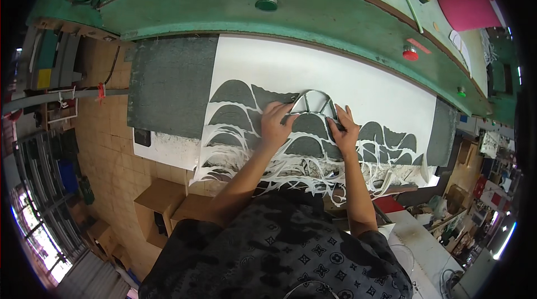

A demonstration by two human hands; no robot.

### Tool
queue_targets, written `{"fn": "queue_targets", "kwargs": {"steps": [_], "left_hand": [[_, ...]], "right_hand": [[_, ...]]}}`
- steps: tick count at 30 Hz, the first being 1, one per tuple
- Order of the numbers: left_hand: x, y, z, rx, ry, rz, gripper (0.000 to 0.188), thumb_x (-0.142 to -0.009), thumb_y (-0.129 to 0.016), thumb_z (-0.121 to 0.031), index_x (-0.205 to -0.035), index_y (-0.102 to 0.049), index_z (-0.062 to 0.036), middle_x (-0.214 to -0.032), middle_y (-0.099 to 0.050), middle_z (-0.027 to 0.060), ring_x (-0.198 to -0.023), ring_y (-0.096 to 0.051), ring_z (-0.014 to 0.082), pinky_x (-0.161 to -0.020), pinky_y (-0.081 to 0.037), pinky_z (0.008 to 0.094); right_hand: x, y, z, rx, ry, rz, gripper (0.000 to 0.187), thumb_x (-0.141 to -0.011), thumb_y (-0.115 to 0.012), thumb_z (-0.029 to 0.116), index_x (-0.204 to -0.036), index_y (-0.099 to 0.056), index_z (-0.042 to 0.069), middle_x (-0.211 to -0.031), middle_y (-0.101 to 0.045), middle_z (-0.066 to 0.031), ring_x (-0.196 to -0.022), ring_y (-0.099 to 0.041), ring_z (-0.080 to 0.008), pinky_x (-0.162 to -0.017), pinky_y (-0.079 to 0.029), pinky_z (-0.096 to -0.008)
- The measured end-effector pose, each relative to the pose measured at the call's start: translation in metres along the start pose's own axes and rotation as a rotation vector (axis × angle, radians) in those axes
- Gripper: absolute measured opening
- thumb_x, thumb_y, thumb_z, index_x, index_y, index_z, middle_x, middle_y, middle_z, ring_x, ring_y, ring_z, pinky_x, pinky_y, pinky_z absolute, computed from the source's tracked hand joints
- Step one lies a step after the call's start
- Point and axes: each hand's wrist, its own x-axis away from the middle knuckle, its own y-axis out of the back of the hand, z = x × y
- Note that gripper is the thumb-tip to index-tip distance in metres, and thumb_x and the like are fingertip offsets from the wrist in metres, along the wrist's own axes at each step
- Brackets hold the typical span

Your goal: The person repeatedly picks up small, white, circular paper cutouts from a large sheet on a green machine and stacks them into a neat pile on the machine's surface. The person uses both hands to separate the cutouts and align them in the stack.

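A half-moon metal cutting die [306, 104] with inner struts lies on a white sheet [341, 72]. Its lower edge is beside a row of arch-shaped holes cut in the sheet. My left hand [276, 124] grips the die's left end, thumb toward its base. At the right end, the fingers of my right hand [345, 131] close on the die from the other side. Through the holes shows the dark grey cutting pad [172, 81] under the sheet. Thin curling white offcuts [305, 179] hang in strips along the near edge, between my forearms.
A green machine beam [207, 11] spans the far side, with a green button [266, 3] and a red button [410, 53]. Cardboard boxes [159, 198] stand on the tiled floor at left. A pink item [467, 5] sits atop the machine, far right.
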Motion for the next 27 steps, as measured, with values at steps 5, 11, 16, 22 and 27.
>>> {"fn": "queue_targets", "kwargs": {"steps": [5,11,16,22,27], "left_hand": [[0.001,-0.002,0.003,-0.004,-0.012,-0.001,0.035,-0.075,-0.088,-0.009,-0.108,-0.076,-0.0041,-0.1,-0.076,0.0103,-0.1,-0.069,0.0306,-0.088,-0.054,0.041],[0.0,-0.002,0.001,-0.007,-0.009,0.021,0.035,-0.077,-0.084,-0.009,-0.11,-0.073,-0.0026,-0.105,-0.074,0.0141,-0.104,-0.066,0.0348,-0.091,-0.053,0.0463],[0.0,0.001,-0.003,-0.034,-0.023,0.021,0.034,-0.079,-0.084,-0.009,-0.111,-0.074,-0.003,-0.104,-0.075,0.0132,-0.104,-0.066,0.0346,-0.092,-0.052,0.0446],[-0.001,0.018,-0.009,-0.065,-0.041,0.072,0.042,-0.082,-0.083,-0.013,-0.121,-0.07,-0.0017,-0.113,-0.071,0.0171,-0.114,-0.062,0.0365,-0.099,-0.049,0.0466],[0.017,0.076,-0.024,0.057,0.053,-0.083,0.043,-0.088,-0.084,-0.019,-0.125,-0.07,-0.0017,-0.104,-0.075,0.0147,-0.101,-0.069,0.0273,-0.095,-0.053,0.0403]], "right_hand": [[0.001,-0.001,0.0,0.044,0.013,0.011,0.043,-0.085,-0.081,0.006,-0.126,-0.071,-0.003,-0.126,-0.073,-0.0215,-0.118,-0.071,-0.035,-0.12,-0.039,-0.053],[0.0,0.0,0.004,0.051,0.013,0.008,0.043,-0.085,-0.081,0.007,-0.126,-0.071,-0.003,-0.126,-0.073,-0.0215,-0.117,-0.071,-0.0354,-0.12,-0.04,-0.0524],[0.0,0.002,0.008,0.021,-0.017,-0.005,0.041,-0.086,-0.081,0.008,-0.124,-0.072,-0.003,-0.125,-0.073,-0.0214,-0.115,-0.071,-0.0363,-0.121,-0.04,-0.0512],[0.009,0.018,0.061,-0.012,-0.148,-0.164,0.051,-0.084,-0.084,0.012,-0.131,-0.068,0.0,-0.128,-0.072,-0.0198,-0.12,-0.068,-0.0374,-0.111,-0.048,-0.0448],[0.099,0.016,0.095,-0.029,-0.02,-0.026,0.045,-0.085,-0.084,0.014,-0.125,-0.07,0.002,-0.126,-0.071,-0.0177,-0.114,-0.069,-0.0367,-0.1,-0.053,-0.042]]}}
